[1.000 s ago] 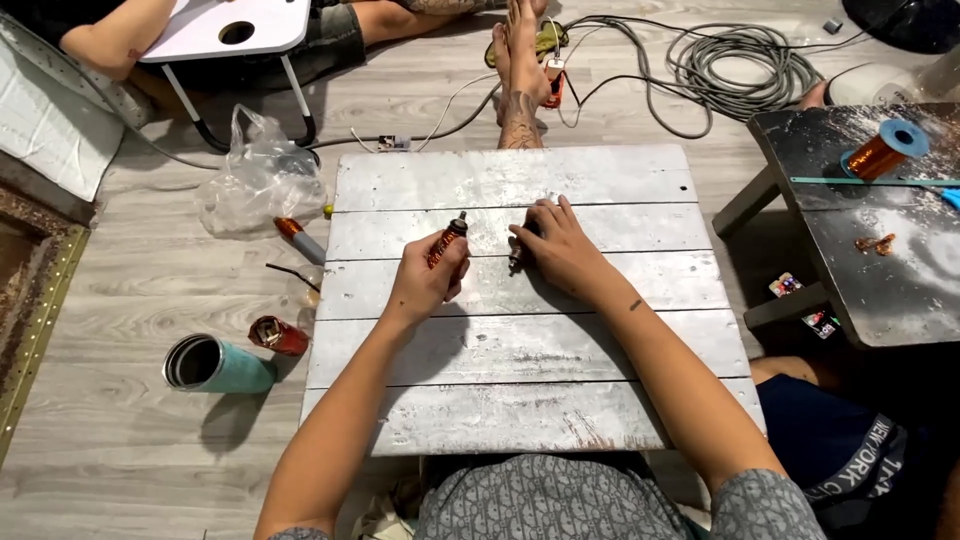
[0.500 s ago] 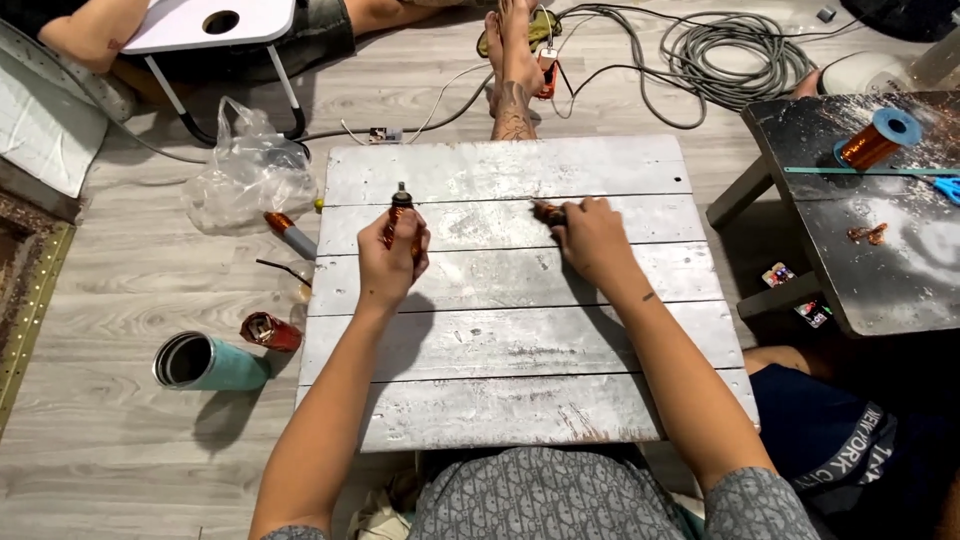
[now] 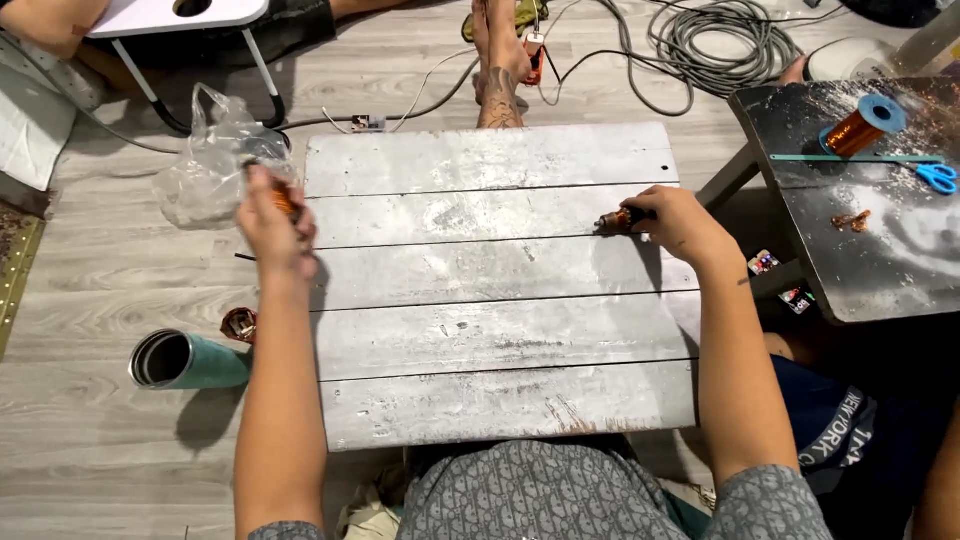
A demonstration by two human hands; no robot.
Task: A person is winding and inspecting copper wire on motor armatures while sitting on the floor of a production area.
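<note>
My left hand (image 3: 272, 222) is out past the left edge of the white plank table (image 3: 480, 310), closed around a small copper-wound part (image 3: 283, 198), just beside a clear plastic bag (image 3: 205, 165) on the floor. My right hand (image 3: 682, 222) rests on the table's right side, pinching another small copper-wound part (image 3: 618, 218) that lies on the planks. Both forearms reach forward from my lap.
A teal metal cup (image 3: 185, 360) lies on its side on the floor at left, with a small copper piece (image 3: 240, 324) near it. A dark side table (image 3: 860, 200) at right carries a copper wire spool (image 3: 862, 124) and blue scissors (image 3: 935, 176). Another person's feet (image 3: 498, 60) and cables (image 3: 715, 40) lie beyond.
My left hand has swung left off the table toward the plastic bag, carrying its part. My right hand moved right along the planks with the other part.
</note>
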